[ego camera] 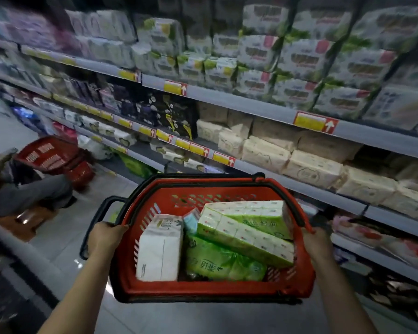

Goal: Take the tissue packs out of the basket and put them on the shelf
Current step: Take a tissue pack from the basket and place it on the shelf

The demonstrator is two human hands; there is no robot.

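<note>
Between hands (105, 239): basket (203, 291), perhaps four packs (241, 235).

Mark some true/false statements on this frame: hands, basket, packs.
1. The left hand and the right hand each grip a side of the red basket. True.
2. The red basket is empty. False: it holds a white pack and green packs.
3. The white pack stands at the end nearer the left hand. True.
4. One hand is lifting a pack out. False: neither hand holds a pack or touches the shelf.
5. A second red basket is visible down the aisle. True.
</note>
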